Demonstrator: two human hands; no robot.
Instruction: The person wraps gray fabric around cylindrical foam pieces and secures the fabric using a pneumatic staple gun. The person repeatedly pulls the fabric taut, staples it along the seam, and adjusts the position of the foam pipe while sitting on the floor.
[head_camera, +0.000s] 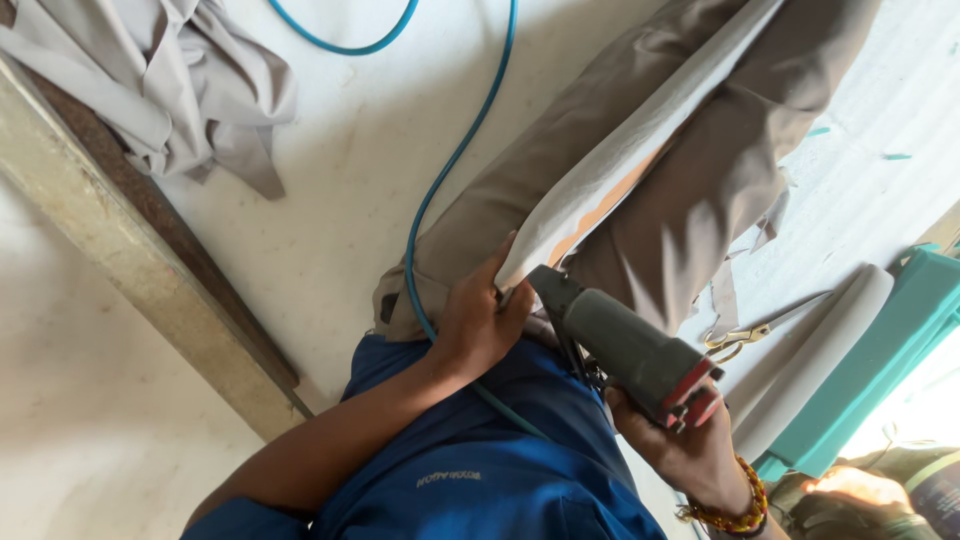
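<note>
At the near end of a long upholstered panel covered in taupe-brown fabric (690, 190), which runs diagonally from lower centre to the upper right corner, the left hand (478, 322) grips the panel's end, fingers curled tight over the fabric edge where a pale grey-white lining strip (640, 140) folds back. A sliver of orange-tan board (610, 205) shows under that strip. The right hand (690, 455) wraps closed round the handle of a grey pneumatic staple gun with a red rear cap (630, 350), its dark nose touching the panel edge just beside the left fingertips. A thin blue air hose (450, 170) loops from the top edge down past the left wrist and under the arm, close to the panel's left side. The right wrist wears a beaded red-and-yellow bracelet (740, 510). Open pale floor (340, 180) lies left of the panel; right of it is tighter: gold-handled scissors (745, 335), a white roll (820, 350) and a teal box edge (880, 350) lie near. A rusty-topped concrete beam (150, 250) cuts diagonally across the left, with crumpled grey cloth (170, 80) heaped at top left. The person wears a blue shirt (480, 460). Bright light at bottom right.
</note>
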